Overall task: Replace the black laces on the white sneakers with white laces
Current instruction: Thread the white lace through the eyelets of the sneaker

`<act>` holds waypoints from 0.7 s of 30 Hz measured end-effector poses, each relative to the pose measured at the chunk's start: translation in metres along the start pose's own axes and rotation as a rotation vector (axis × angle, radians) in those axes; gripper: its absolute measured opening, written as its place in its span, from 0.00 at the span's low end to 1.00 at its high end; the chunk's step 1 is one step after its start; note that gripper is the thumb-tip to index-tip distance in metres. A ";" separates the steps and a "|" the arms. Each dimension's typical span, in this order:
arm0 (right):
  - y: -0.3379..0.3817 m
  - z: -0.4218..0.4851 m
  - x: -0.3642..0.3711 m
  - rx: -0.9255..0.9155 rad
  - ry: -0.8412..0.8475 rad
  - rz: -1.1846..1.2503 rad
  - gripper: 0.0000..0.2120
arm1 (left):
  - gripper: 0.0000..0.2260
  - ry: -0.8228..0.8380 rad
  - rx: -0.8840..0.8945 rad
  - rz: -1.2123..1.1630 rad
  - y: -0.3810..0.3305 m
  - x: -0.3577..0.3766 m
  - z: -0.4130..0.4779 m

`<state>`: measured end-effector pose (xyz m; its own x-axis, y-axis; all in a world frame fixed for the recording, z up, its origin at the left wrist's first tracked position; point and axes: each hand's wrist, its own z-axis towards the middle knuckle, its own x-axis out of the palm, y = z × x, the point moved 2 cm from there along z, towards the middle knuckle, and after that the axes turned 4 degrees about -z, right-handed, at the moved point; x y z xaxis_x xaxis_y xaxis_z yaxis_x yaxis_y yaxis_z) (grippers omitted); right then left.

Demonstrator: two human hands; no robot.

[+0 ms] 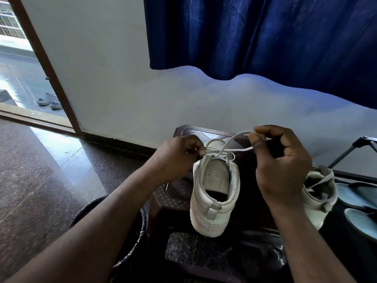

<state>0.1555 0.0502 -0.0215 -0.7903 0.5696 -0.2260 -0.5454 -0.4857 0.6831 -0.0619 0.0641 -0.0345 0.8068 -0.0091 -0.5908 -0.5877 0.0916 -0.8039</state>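
A white sneaker [214, 193] stands heel toward me on a dark brown stool [179, 199], threaded with a white lace [224, 149]. My left hand [179, 154] pinches one end of that lace at the shoe's left collar. My right hand [283, 160] pinches the other end and holds it up and to the right, so the lace crosses above the tongue. A second white sneaker [320, 193] with a white lace lies behind my right wrist, partly hidden. No black lace is visible.
A dark round basket [132, 237] sits at the stool's left. Blue-grey slippers [357, 201] and a black metal frame [346, 154] are on the right. A blue curtain [265, 37] hangs above. An open doorway [24, 78] with sandals [49, 100] outside is at far left.
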 end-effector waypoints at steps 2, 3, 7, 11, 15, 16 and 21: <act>0.000 -0.002 0.002 0.014 0.040 -0.002 0.08 | 0.11 0.040 0.010 -0.021 0.002 0.004 0.000; 0.000 -0.002 0.004 0.021 0.064 -0.008 0.09 | 0.13 0.047 0.011 -0.026 0.003 0.005 0.000; -0.006 -0.005 0.010 0.028 0.120 -0.065 0.08 | 0.14 0.081 -0.035 0.048 0.001 0.007 0.001; -0.018 -0.006 0.013 0.035 0.140 -0.140 0.06 | 0.06 0.213 -0.072 0.384 0.007 0.000 0.001; -0.015 -0.005 0.009 -0.085 0.062 -0.215 0.04 | 0.03 0.169 -0.184 0.720 0.023 -0.019 -0.001; -0.014 -0.005 0.008 -0.106 0.038 -0.221 0.04 | 0.05 0.143 -0.187 0.701 0.025 -0.022 -0.001; -0.010 -0.007 0.009 -0.051 -0.017 -0.182 0.03 | 0.03 0.049 -0.035 0.144 0.014 -0.016 0.000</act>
<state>0.1520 0.0555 -0.0348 -0.6726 0.6619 -0.3309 -0.6929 -0.4063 0.5957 -0.0832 0.0652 -0.0367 0.7105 -0.0466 -0.7021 -0.6996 0.0604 -0.7120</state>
